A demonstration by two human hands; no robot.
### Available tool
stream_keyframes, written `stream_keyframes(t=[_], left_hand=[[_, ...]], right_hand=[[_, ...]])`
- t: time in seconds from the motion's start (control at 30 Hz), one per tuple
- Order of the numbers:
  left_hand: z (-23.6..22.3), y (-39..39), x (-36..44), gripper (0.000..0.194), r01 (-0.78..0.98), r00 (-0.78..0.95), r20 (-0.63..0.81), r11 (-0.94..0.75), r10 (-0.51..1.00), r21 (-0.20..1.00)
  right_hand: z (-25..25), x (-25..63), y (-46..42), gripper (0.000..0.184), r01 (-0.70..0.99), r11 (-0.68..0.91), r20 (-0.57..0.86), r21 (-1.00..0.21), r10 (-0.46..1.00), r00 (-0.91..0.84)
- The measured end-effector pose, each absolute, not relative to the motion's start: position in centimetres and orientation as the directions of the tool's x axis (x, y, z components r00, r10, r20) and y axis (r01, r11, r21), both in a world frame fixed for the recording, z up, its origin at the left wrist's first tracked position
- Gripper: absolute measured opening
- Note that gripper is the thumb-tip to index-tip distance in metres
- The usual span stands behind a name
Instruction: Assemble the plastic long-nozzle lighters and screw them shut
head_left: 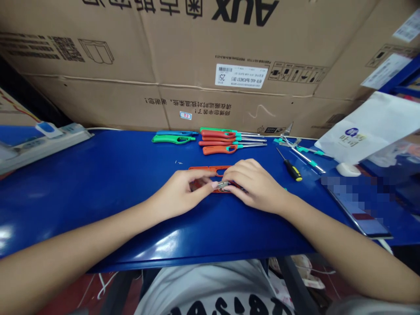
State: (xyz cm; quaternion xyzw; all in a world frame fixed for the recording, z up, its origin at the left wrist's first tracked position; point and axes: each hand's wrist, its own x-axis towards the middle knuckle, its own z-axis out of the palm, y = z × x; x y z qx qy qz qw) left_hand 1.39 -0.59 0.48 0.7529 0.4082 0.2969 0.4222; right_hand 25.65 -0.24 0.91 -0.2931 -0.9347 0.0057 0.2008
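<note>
Near the centre of the frame, both bare hands work at one spot on the glossy blue table (98,188). Left hand (187,192) comes in from lower left: narrow hold, thumb tip on one end of a small grey part (222,185), other fingers curled behind it. Right hand (256,186) comes in from lower right: fingers bent, thumb and fingertips close together on the same part's other end. Part sits between the two sets of fingertips, mid-frame; its exact shape is mostly covered.

Just behind and under the fingers: orange casing (201,168), lying flat, partly hidden by the hands. More orange shows on the near side of the fingertips; can't tell if separate piece.

Upper middle, by the cardboard box (183,65): row of orange-handled lighters (215,150) with metal tubes pointing right, a green one at the back. To their left, blue casing (172,132) and green casing (167,139), side by side. Tiny metal bits (179,162) just above left hand.

Right of centre: black-and-yellow screwdriver (292,169), tilted; metal tube with teal pieces (308,159) beside it. Far right: white bag (357,131), phone (370,225) below it, screen partly pixelated. Left edge: white power strip (62,139) with blue-and-white plug (48,128).
</note>
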Motion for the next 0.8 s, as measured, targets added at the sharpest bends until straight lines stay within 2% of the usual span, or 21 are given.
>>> stream_keyframes(t=[0.1,0.23,0.37,0.6,0.7,0.8], left_hand=[[0.3,-0.6,1.3,0.030,0.343,0.589,0.023,-0.275,0.808,0.898],[0.1,0.2,0.9,0.028,0.352,0.557,-0.019,-0.215,0.830,0.911],[-0.2,1.0,0.6,0.028,0.292,0.519,-0.039,-0.135,0.854,0.947],[-0.6,1.7,0.6,0.040,0.106,0.494,-0.144,0.105,0.858,0.989],[-0.5,1.8,0.6,0.050,0.081,0.475,-0.194,0.177,0.859,0.981],[-0.3,1.8,0.6,0.046,0.079,0.464,-0.213,0.199,0.860,0.977]], right_hand=[[0.5,25.6,-0.1,0.017,0.500,0.848,0.379,-0.175,0.527,-0.761],[-0.1,25.7,0.4,0.036,0.553,0.747,0.389,-0.369,0.665,-0.638],[-0.4,25.7,0.6,0.023,0.531,0.677,0.357,-0.510,0.728,-0.586],[-0.4,25.2,0.1,0.011,0.515,0.657,0.263,-0.551,0.723,-0.639],[-0.6,25.2,0.2,0.014,0.523,0.635,0.245,-0.569,0.738,-0.629],[-0.7,25.3,0.3,0.019,0.534,0.606,0.234,-0.590,0.761,-0.605]])
